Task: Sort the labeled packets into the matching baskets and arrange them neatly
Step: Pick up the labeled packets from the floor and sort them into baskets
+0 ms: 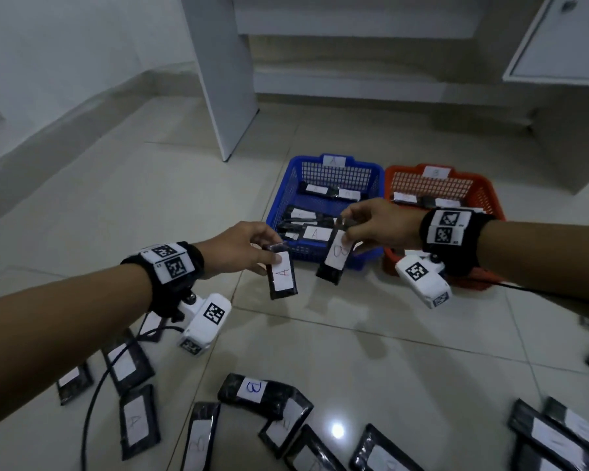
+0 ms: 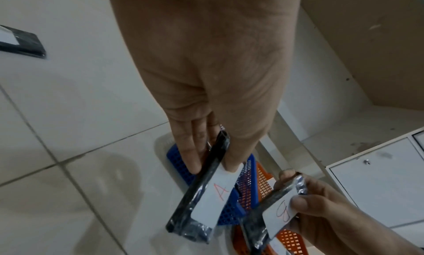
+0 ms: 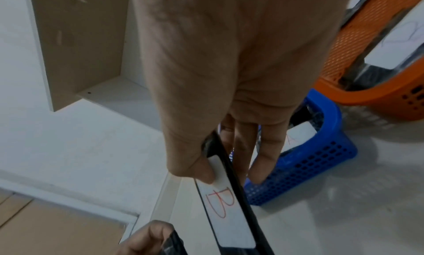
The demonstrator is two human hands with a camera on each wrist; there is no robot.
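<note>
**Two packets in hand, sorting part done**

Landmark: blue basket (image 1: 323, 212), its back wall tagged with what looks like A. Orange basket (image 1: 456, 185) stands touching its right side; the tag there is too blurred to read. Both already hold several packets, lying roughly flat. Many loose packets (image 1: 266, 396) lie on the floor (image 1: 150, 185) nearer the person than the blue basket, some showing A, some B.

Step in hand, as judged: carrying one packet per hand to the baskets. Left hand (image 1: 242, 246) pinches packet A (image 1: 283, 275) by its top end, thumb on the label, just short of the blue basket's near-left corner; the packet hangs down. Right hand (image 1: 378, 226) pinches packet B (image 1: 335, 258) likewise, over the blue basket's near rim.

Next move calls for: packet A forward into the blue basket, laid flat beside those there. Packet B hangs over the wrong basket and must travel right to the orange one before release.

Views: the head view alone shows the floor stock and basket contents. The left wrist view shows both labels and both pinches plainly. The right wrist view shows packet B edge-on, thumb on the label, fingers behind.
</note>
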